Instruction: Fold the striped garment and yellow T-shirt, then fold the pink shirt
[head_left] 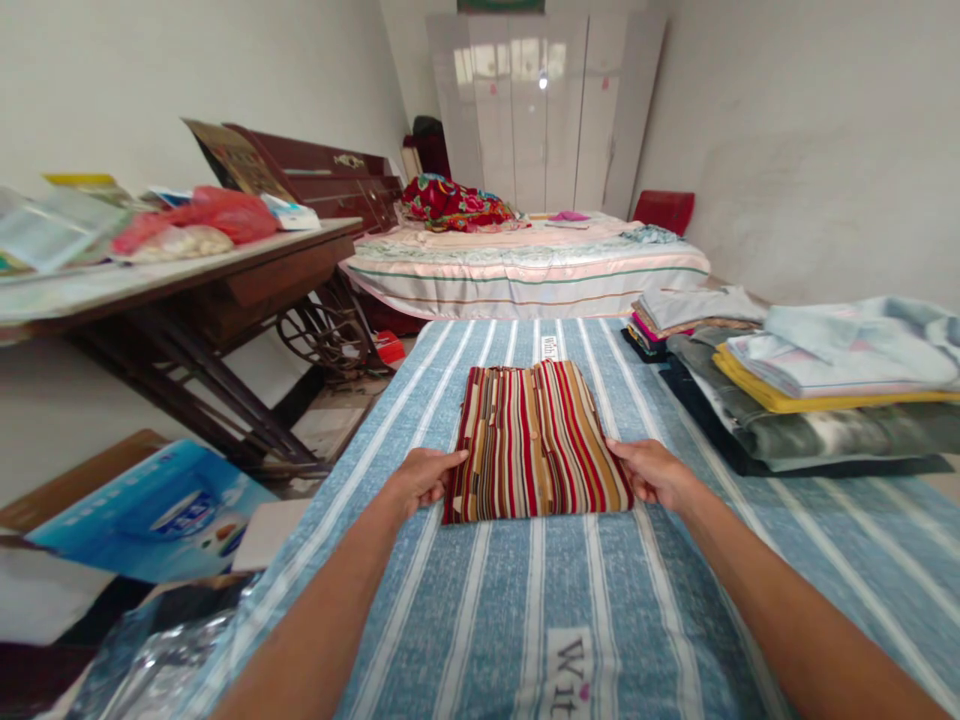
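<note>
Folded striped cloth (536, 440), red, tan and cream, lying flat and roughly square at mid-width of blue striped sheet (480, 620), just ahead of both forearms. Left hand (424, 478) set against its left edge, fingers loosely curled, thumb toward the fabric. Right hand (651, 470) set against its right edge, fingers at the near corner. Both hands touching the cloth and well apart from each other; pinching or merely pressing not discernible from this view.

Likely hazards, as judged:
- Uneven pull from one side, skewing the layers and opening the fold.
- Slightly bowed near edge, prone to slipping apart if lifted by the sides alone.
- Loose sheet beneath, liable to wrinkle and drag with the cloth under a sideways slide.
- Larger stack (810, 400) at right, near enough to be nudged by a wide sweep of the right arm.

Counts:
- One striped cloth.
- Two hands.
- Two stacks of folded clothes at right, the larger near, the smaller stack (690, 315) beyond it.
- One bed (525, 275) behind, bearing one heap of red patterned fabric (450, 203).
- One treadle table (225, 270) at left.
- One white wardrobe (544, 110) at rear.
</note>
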